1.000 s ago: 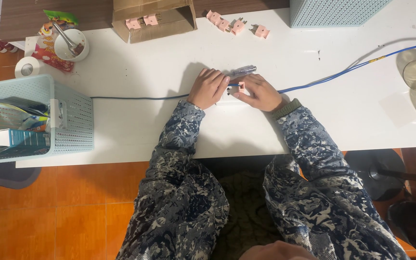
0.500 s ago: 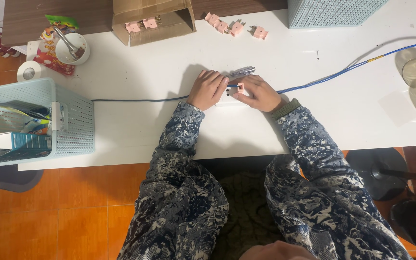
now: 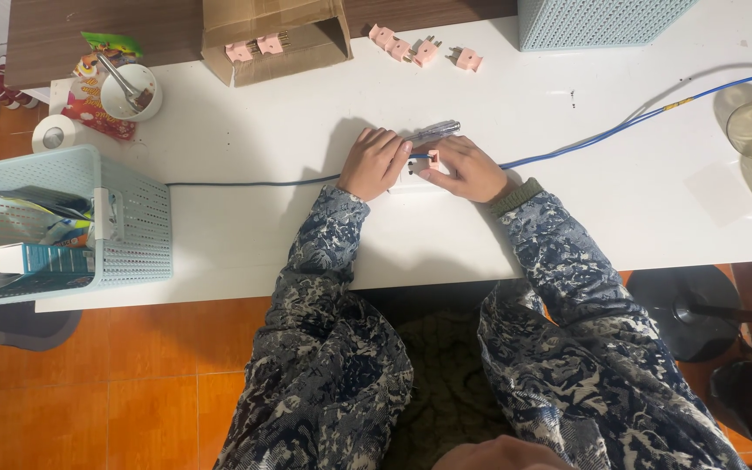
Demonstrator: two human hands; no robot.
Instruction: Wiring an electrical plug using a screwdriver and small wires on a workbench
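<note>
Right hand [image 3: 467, 170] pinches a small pink connector [image 3: 433, 160] w/ the blue cable [image 3: 620, 129] running into it; left hand [image 3: 376, 163] lies beside it, fingers curled on a white piece I can't make out. Both sit mid-table, just below the clear-handled screwdriver [image 3: 433, 132].

Risk, IMO: the part is tiny, so a loose pinch could let the wire slip out, or a tug could drag the cable.

White table [image 3: 306, 104]; box [image 3: 271, 35] up-left of the screwdriver, spare pink connectors [image 3: 424, 48] above it, blue basket [image 3: 63, 226] far left. Orange tile floor.
</note>
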